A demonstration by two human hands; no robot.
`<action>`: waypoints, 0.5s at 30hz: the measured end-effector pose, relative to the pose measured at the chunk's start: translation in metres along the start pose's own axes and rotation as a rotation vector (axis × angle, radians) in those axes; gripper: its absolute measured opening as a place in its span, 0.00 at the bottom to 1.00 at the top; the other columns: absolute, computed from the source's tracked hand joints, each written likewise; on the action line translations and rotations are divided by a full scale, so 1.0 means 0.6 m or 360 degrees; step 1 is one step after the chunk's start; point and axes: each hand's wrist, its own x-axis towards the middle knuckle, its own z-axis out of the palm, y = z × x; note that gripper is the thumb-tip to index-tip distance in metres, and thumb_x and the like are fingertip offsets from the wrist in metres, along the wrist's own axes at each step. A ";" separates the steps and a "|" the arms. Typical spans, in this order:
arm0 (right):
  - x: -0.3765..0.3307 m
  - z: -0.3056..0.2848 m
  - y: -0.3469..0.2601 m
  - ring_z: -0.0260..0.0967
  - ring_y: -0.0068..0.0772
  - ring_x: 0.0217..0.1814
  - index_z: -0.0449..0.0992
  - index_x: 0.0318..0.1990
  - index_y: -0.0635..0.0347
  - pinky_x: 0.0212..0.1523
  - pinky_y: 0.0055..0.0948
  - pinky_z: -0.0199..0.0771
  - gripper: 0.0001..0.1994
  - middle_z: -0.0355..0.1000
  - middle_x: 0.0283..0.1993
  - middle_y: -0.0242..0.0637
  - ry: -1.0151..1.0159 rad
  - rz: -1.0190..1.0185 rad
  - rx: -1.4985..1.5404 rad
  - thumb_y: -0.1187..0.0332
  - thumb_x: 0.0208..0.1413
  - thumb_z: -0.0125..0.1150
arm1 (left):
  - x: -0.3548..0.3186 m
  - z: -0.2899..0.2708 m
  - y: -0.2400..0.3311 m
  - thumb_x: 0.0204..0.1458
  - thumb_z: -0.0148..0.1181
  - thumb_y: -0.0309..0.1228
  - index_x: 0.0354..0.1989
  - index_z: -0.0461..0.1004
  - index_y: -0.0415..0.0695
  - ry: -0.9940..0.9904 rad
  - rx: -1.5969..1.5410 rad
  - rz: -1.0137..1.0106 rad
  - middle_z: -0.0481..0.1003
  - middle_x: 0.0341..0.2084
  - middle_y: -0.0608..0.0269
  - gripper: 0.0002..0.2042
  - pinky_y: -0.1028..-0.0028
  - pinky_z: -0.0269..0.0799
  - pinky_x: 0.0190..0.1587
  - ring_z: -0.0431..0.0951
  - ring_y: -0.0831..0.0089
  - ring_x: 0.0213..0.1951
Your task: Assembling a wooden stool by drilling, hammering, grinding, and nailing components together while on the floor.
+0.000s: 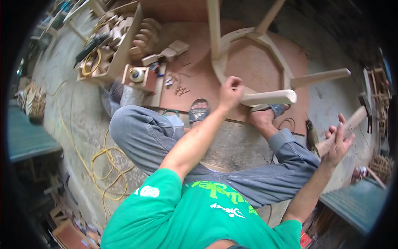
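Observation:
A pale wooden stool frame [218,58], round outside with an angular inner opening, lies upside down on a brown board, its legs pointing up and outward. My left hand [232,94] is at the frame's near side, beside the base of the near leg [271,98]. Its fingers are curled in a pinch; what they hold, if anything, is too small to make out. Out to the right, my right hand [339,145] holds a hammer [355,119] by its wooden handle, some fingers stretched along it. The dark hammer head points away from me.
A wooden box [124,54] of cut blocks stands at the far left, a power tool on its edge. Near it are a glue bottle [137,74] and small wooden sticks [180,90]. A yellow cord [103,159] coils on the floor. Another tool [311,135] stands by my right leg.

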 end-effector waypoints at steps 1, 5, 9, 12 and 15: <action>-0.003 0.025 0.001 0.71 0.21 0.30 0.58 0.54 0.63 0.21 0.18 0.74 0.15 0.68 0.57 0.50 -0.0060 0.0038 0.0024 0.74 0.64 0.53 | 0.024 -0.060 -0.057 0.46 0.55 0.23 0.33 0.76 0.38 0.0319 0.0334 -0.0153 0.78 0.27 0.56 0.07 0.69 0.74 0.38 0.79 0.67 0.32; -0.017 0.061 0.023 0.71 0.21 0.29 0.56 0.55 0.66 0.20 0.17 0.74 0.15 0.67 0.58 0.51 -0.0209 0.0199 0.0064 0.75 0.65 0.51 | 0.041 -0.357 -0.243 0.47 0.57 0.25 0.30 0.78 0.42 0.0827 0.1238 -0.0931 0.80 0.31 0.49 0.05 0.58 0.74 0.44 0.80 0.51 0.36; -0.026 0.039 0.037 0.71 0.21 0.29 0.56 0.56 0.67 0.20 0.16 0.75 0.15 0.67 0.59 0.52 -0.0185 0.0253 -0.0016 0.74 0.65 0.50 | 0.077 -0.422 -0.263 0.50 0.61 0.27 0.42 0.77 0.47 0.1469 0.1207 -0.0939 0.71 0.43 0.50 0.11 0.59 0.69 0.52 0.74 0.53 0.48; -0.030 0.044 0.051 0.71 0.22 0.29 0.58 0.55 0.67 0.19 0.16 0.74 0.14 0.66 0.59 0.54 -0.0135 0.0281 -0.0041 0.74 0.66 0.49 | 0.087 -0.443 -0.261 0.49 0.62 0.28 0.41 0.78 0.48 0.1406 0.1448 -0.0873 0.71 0.42 0.54 0.10 0.61 0.69 0.52 0.73 0.56 0.49; -0.032 0.034 0.050 0.72 0.22 0.28 0.58 0.54 0.66 0.18 0.16 0.74 0.13 0.66 0.59 0.55 -0.0094 0.0300 -0.0029 0.74 0.66 0.49 | 0.108 -0.440 -0.261 0.48 0.63 0.29 0.41 0.79 0.48 0.1157 0.1670 -0.0850 0.72 0.42 0.57 0.10 0.61 0.70 0.52 0.73 0.58 0.49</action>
